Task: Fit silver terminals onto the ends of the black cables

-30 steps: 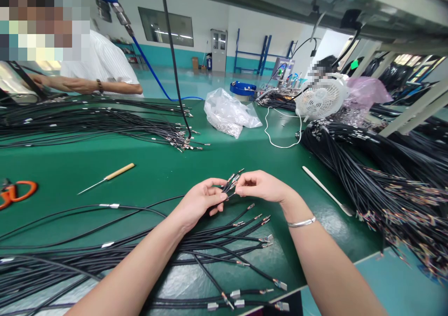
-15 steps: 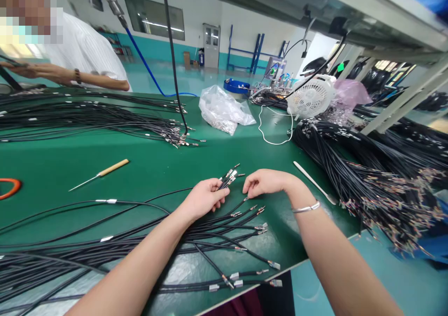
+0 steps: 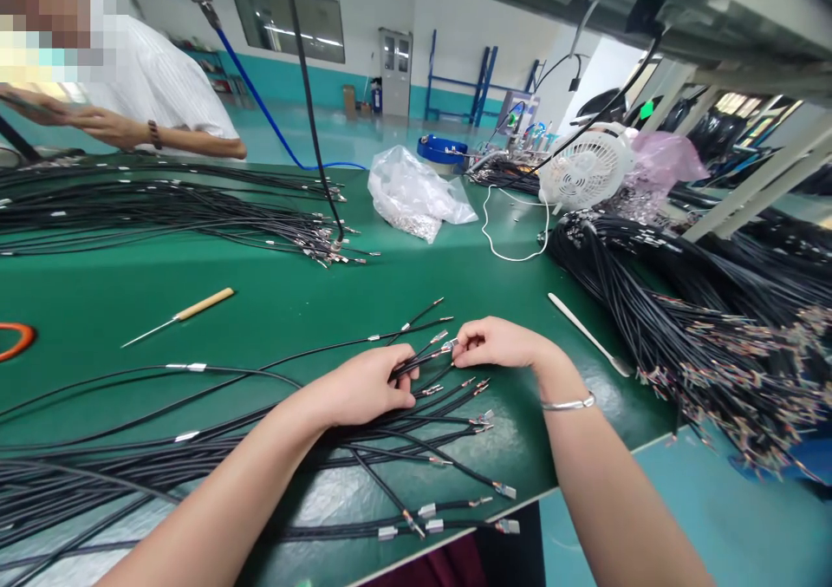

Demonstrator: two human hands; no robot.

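Poking out past the curled fingers of the left hand [image 3: 370, 385], a few black cables [image 3: 421, 359] are clasped over the green table [image 3: 292, 292], their metal-tipped ends pointed right. At one connector [image 3: 448, 345] the bent fingertips of the right hand [image 3: 497, 342] are placed — whether it is pinched or merely touched cannot be told. Nearer the body, loose cables [image 3: 130, 461] are spread; a wooden-handled awl [image 3: 204, 303] is laid beyond them.
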